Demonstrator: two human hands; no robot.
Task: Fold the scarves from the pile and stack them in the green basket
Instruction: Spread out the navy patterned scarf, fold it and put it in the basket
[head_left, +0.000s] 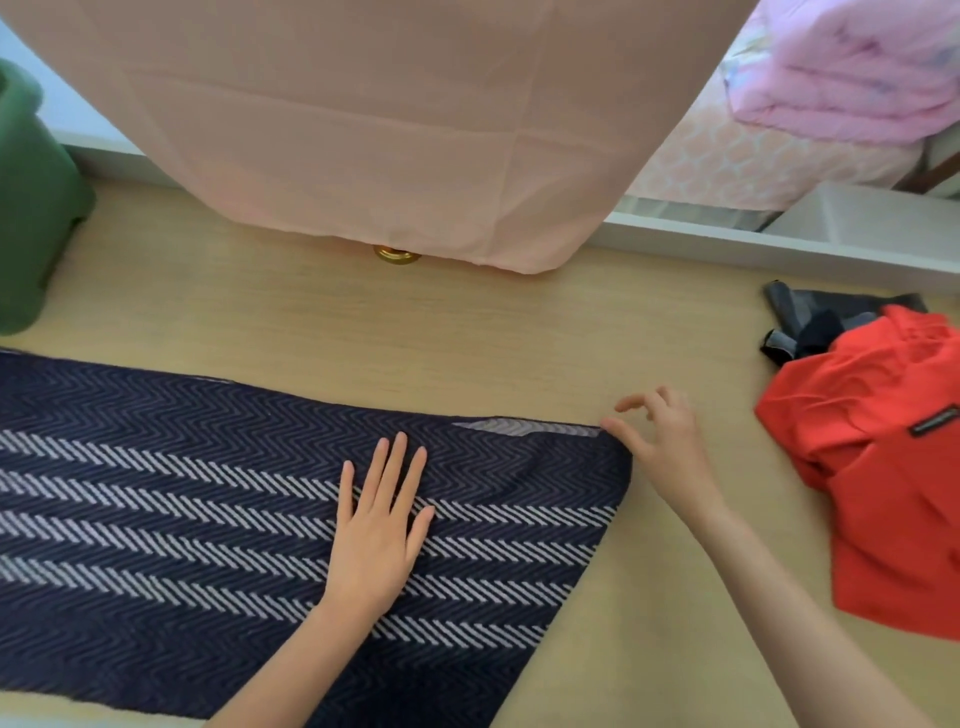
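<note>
Scarf (156, 519) under left hand (376, 527)

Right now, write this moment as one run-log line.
left hand: flat on navy scarf; right hand: touching its corner; green basket: far-left

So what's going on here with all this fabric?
A person is folding scarves. The navy zigzag scarf lies spread on the wooden surface. The left hand presses flat on it, while the right hand touches its far right corner, fingers loosely curled. A red scarf and a grey scarf lie piled at the right. The green basket stands at the far left, its inside out of view.
</note>
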